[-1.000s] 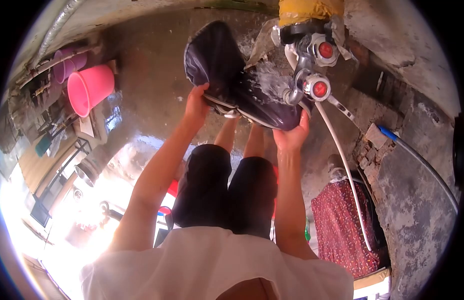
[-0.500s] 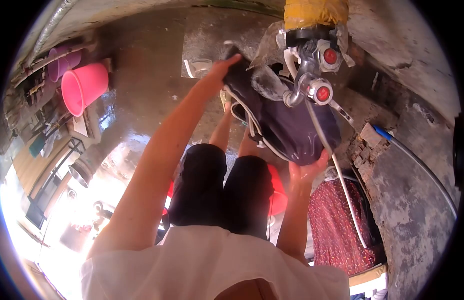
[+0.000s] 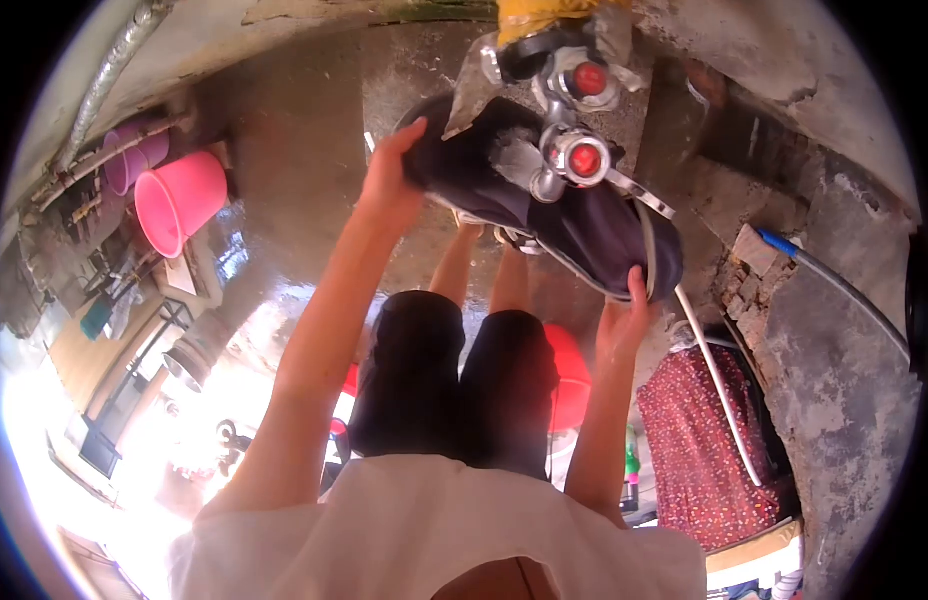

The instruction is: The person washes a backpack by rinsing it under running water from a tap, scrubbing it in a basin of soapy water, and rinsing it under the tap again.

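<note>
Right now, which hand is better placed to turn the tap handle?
Probably the right hand: it looks nearer the silver handle, which sticks out toward that side. The left hand is farther off, though both hold the dark cloth.

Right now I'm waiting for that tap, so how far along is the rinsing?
The dark item already looks wet. Left hand and right hand hold it under water running from the tap. Seemingly remaining: shutting off that flow; whether it's clean, I can't tell.

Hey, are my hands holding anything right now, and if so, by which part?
Yes, a dark, pale-edged bag-like item: your left hand grips its left end, your right hand its lower edge near the right end.
</note>
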Demonstrator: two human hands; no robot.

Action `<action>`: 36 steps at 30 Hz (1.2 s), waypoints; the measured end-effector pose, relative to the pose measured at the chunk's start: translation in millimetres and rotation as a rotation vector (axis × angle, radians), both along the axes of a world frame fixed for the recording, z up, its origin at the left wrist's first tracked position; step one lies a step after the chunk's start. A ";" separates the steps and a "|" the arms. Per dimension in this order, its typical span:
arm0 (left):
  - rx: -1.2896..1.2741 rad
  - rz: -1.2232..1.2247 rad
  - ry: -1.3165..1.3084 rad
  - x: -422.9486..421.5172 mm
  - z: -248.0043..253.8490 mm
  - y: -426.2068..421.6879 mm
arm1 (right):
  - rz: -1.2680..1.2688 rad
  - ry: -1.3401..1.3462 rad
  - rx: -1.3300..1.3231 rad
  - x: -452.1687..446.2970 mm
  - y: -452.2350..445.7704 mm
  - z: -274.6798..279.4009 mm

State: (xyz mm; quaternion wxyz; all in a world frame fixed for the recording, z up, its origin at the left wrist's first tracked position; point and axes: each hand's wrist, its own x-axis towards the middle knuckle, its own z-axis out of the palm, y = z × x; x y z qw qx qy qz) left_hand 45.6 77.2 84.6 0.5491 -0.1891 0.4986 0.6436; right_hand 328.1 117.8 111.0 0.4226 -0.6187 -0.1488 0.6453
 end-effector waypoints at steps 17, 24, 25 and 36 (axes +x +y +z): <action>-0.048 0.116 0.225 15.7 75.4 -1.6 | 0.236 0.425 -0.156 -26.0 -7.5 4.0; 0.005 -1.145 1.054 121.9 88.3 -16.2 | 0.548 0.862 -0.419 -57.0 13.5 -33.6; 0.005 -1.229 0.968 120.6 89.1 -19.1 | 0.647 0.369 -0.292 -86.8 23.5 -4.9; -0.536 -0.755 0.958 57.3 -89.6 -66.5 | 0.177 0.675 -0.471 -72.0 -21.7 4.6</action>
